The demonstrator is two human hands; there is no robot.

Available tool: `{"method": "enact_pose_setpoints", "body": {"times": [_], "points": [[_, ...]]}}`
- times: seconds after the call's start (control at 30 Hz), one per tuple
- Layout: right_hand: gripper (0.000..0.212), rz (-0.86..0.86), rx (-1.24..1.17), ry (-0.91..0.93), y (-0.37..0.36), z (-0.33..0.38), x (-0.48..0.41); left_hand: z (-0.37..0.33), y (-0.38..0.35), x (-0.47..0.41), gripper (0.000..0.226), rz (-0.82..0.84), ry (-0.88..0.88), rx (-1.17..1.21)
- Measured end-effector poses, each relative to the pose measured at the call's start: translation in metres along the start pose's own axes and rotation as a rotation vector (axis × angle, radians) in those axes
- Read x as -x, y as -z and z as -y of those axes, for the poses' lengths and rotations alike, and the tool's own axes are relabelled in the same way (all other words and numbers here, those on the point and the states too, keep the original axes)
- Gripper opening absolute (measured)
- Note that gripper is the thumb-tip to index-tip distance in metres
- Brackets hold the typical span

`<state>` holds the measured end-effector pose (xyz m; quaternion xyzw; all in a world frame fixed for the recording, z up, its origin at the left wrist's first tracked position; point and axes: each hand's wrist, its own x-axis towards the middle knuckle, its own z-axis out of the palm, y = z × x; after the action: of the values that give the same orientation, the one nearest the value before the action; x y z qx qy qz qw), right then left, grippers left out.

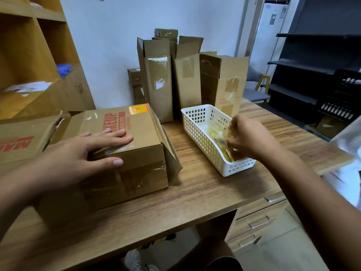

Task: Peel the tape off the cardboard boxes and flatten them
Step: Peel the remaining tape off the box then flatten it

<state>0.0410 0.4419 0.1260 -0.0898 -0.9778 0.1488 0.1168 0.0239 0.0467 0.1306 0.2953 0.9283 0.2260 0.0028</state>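
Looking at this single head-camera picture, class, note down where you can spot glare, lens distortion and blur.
Head view: glare whitens the clear tape on the tall upright box and the orange sticker on the printed box under the left hand; the wide lens bows the wooden shelves at the left; the right hand, pinching crumpled tape over the white basket, looks slightly soft.

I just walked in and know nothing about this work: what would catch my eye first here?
The left hand lies flat on a taped cardboard box at the near left of the wooden desk. The right hand pinches peeled tape over the white basket beside it. Behind, tall opened boxes stand upright.
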Motion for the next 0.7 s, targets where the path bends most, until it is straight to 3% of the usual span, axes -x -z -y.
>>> {"method": "enact_pose_setpoints", "body": {"times": [0.23, 0.57, 0.7], "points": [[0.060, -0.048, 0.095, -0.025, 0.0024, 0.0041, -0.0003, -0.0024, 0.0003, 0.0017, 0.069, -0.001, 0.010, 0.006], [0.076, -0.035, 0.013, 0.031, 0.0078, 0.0012, -0.0008, -0.0010, 0.0008, 0.0011, 0.071, 0.015, 0.023, 0.005], [0.052, 0.033, 0.128, 0.086, 0.0096, 0.0009, -0.0011, 0.0005, 0.0006, 0.0010, 0.072, 0.024, 0.023, -0.009]]}}
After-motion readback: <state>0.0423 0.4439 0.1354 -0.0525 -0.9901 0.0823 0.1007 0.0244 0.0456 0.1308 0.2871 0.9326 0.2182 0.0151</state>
